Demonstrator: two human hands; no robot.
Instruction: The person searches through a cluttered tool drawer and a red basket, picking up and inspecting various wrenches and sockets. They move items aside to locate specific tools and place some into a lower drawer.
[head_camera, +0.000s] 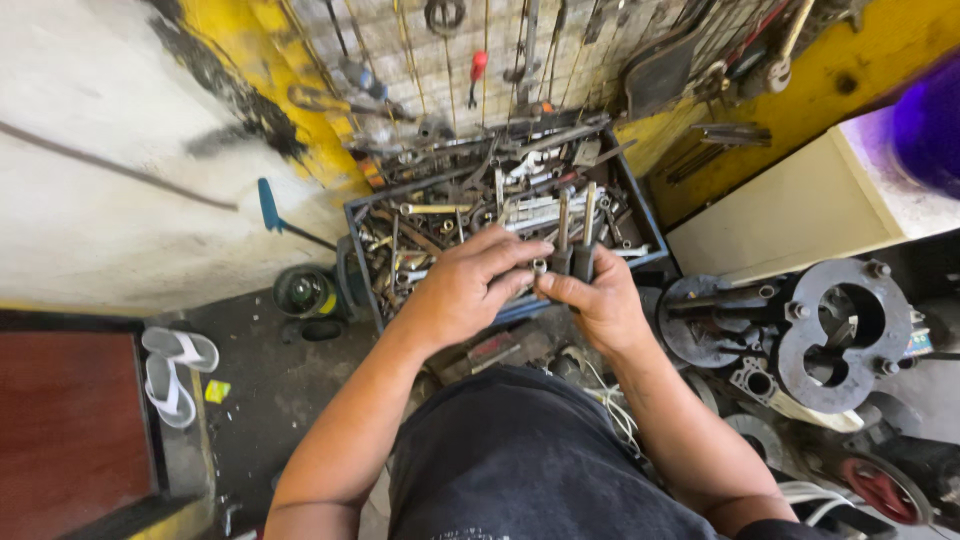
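Both hands (540, 285) grip what look like socket drivers (573, 240) above the crate (650, 235)

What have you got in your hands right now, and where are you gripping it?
The right hand grips two dark socket drivers by their lower ends, shafts pointing up. The left hand rests its fingers against the same lower ends, above the tool crate.
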